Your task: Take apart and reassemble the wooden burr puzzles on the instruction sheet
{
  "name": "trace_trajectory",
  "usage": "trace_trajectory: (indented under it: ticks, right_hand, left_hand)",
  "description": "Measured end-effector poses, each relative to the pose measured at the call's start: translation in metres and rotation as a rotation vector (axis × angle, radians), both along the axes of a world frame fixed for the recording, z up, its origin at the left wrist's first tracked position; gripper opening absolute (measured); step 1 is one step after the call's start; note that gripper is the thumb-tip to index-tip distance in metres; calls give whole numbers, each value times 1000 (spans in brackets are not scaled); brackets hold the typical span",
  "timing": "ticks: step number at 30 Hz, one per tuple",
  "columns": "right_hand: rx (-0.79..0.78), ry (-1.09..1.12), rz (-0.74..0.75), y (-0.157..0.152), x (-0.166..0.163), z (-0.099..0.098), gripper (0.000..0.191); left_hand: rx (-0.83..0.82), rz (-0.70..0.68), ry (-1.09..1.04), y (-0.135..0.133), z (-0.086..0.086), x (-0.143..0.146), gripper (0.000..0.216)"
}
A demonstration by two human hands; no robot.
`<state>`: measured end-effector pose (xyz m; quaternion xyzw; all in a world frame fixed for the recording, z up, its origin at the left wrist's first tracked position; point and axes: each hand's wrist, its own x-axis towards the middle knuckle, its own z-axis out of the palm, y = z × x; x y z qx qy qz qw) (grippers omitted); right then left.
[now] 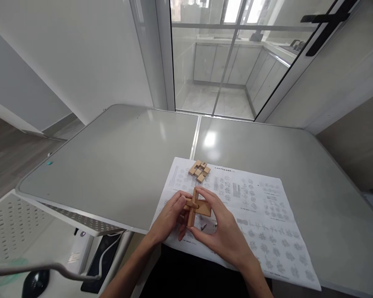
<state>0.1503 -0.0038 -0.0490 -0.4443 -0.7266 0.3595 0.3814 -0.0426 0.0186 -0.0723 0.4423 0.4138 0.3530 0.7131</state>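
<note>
Both of my hands are on a wooden interlocking puzzle (192,207) made of crossed flat pieces, held above a printed sheet. My left hand (170,215) grips its left side, thumb on top and fingers curled beneath. With thumb and fingertips, my right hand (220,227) pinches the upright piece at its top and bottom ends; a flat piece juts out toward the palm. A second wooden puzzle (199,171), lighter and built of small blocks, rests on the sheet just beyond. The instruction sheet (267,207) carries rows of small grey diagrams, partly covered by my hands.
The grey folding table (112,157) has a metal seam (196,136) across its middle. A small teal bit (49,163) lies near its left edge. Lower left are a white perforated surface (12,219), a black mouse (35,283) and a cable (59,267). A glass door (214,62) stands behind.
</note>
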Motion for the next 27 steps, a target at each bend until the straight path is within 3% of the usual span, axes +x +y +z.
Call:
trace_trajectory:
  ticks: [8, 16, 22, 27]
  right_hand:
    - [59, 6, -13, -2, -2, -1, 78]
    - [124, -35, -79, 0, 14, 3, 78]
    - [104, -149, -287, 13, 68, 13, 74]
    - [-7, -296, -558, 31, 139, 3, 85]
  left_hand:
    - [-5, -5, -9, -2, 5, 1, 65]
    - [-24, 9, -128, -2, -5, 2, 61]
    - [9, 44, -94, -3, 5, 6, 57]
    - [15, 53, -36, -6, 10, 7, 52]
